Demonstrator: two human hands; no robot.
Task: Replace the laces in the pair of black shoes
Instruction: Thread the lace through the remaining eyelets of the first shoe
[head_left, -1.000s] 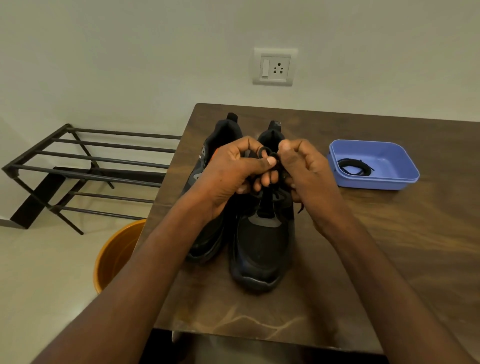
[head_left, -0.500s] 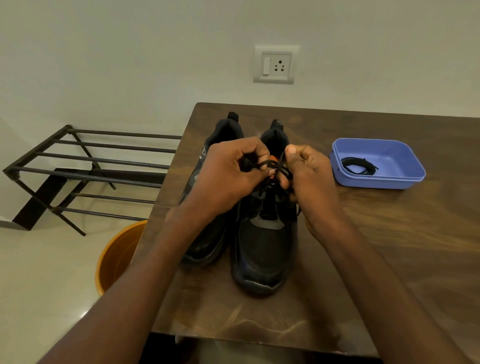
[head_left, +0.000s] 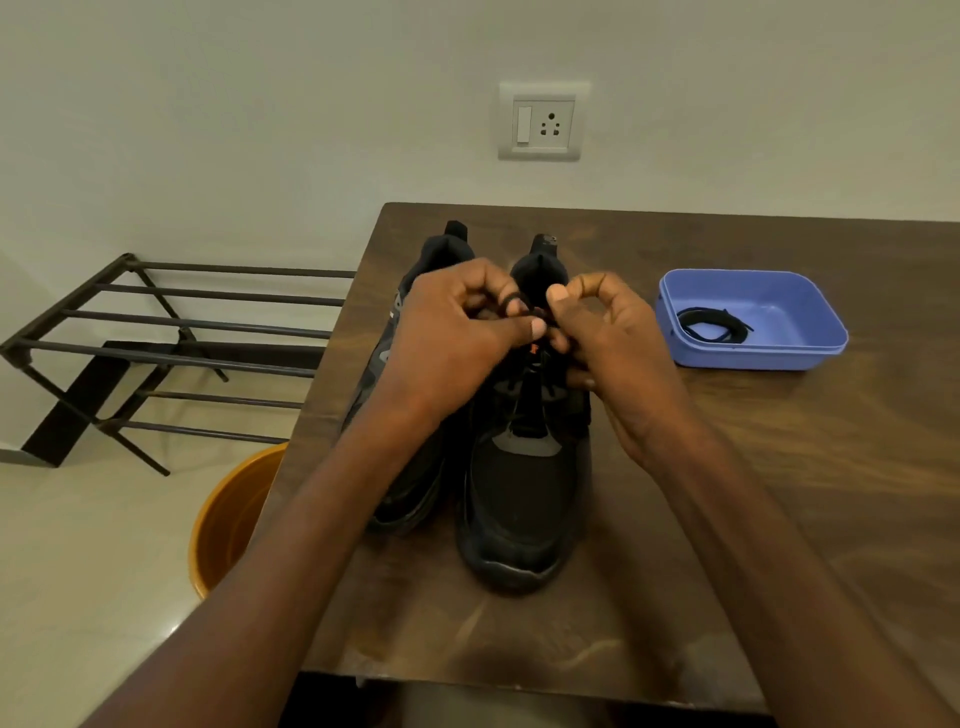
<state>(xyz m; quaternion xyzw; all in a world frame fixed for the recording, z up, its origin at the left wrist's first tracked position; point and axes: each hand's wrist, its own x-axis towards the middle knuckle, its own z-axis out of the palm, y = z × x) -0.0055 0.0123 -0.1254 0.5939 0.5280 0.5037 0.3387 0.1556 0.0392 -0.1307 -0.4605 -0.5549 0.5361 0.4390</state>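
Observation:
Two black shoes stand side by side on the dark wooden table (head_left: 779, 493), toes toward me. The right shoe (head_left: 522, 499) is fully in view; the left shoe (head_left: 410, 483) is mostly hidden behind my left forearm. My left hand (head_left: 457, 332) and my right hand (head_left: 608, 338) meet over the right shoe's tongue. Each pinches a part of that shoe's black lace (head_left: 524, 306), which forms a small loop between the fingertips. A blue plastic tray (head_left: 810, 353) at the right holds a coiled black lace (head_left: 711, 325).
An orange bucket (head_left: 228, 519) stands on the floor under the table's left edge. A black metal shoe rack (head_left: 171, 332) stands against the wall to the left. A white wall socket (head_left: 543, 122) sits above the table.
Both hands have stayed over the right shoe, working the lace. The loop between the fingertips has shifted slightly and my right thumb now stands higher.

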